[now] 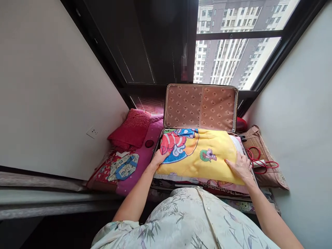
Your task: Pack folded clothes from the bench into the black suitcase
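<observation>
Presently, a yellow blanket is pressed flat inside the open suitcase by the left hand and right hand, palms open, nothing grasped.

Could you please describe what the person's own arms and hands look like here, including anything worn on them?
Both forearms are bare, with no gloves, watch or bracelet visible. The left hand and right hand show no rings that I can make out. The garment is pale cream with a grey-green bamboo-leaf print and a buttoned front; its short sleeves end above the elbows.
</observation>
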A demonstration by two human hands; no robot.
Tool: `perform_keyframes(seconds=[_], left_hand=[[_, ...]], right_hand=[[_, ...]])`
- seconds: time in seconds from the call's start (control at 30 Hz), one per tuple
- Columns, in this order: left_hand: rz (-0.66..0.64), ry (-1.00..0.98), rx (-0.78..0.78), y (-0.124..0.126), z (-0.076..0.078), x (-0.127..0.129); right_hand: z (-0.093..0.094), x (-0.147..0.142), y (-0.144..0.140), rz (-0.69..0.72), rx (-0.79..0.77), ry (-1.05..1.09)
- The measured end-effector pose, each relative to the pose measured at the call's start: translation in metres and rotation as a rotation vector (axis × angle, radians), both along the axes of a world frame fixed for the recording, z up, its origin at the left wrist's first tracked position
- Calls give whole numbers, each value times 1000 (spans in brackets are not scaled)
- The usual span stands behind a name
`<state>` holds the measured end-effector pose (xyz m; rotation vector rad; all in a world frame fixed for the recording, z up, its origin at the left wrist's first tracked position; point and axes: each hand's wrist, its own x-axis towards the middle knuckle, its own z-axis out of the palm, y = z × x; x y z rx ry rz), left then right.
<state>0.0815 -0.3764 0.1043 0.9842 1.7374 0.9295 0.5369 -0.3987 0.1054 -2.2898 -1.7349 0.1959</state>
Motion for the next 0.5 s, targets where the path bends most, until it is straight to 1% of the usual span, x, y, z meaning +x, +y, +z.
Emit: perform_keyframes(seconds=[0.03,0.1,0.17,0.23,0.3,0.37,0.43,0.5], left_hand=[[14,6,3,-3,-1,0],[29,-10,-6,-10,-3,-2],[32,-70,-37,-15,-2,-4],[17,-184,-86,-18,4,-6],[-10,-340,-147,-17,17,-6],[-36,-503,-193,-13,35,-3],[-35,-619,-206,-5,57,5],[-12,-684,-200,5,82,19]], right_hand=[[3,-2,-7,49,48,-47],[6,-10,-23,205,131,-106],[5,-20,-38,378,147,-127],[2,-34,-51,512,133,-148],[-1,-51,-59,606,134,-171],[-5,-70,-63,666,159,-181],[-7,-89,-62,691,198,-181],[-9,-106,-57,689,246,-177]])
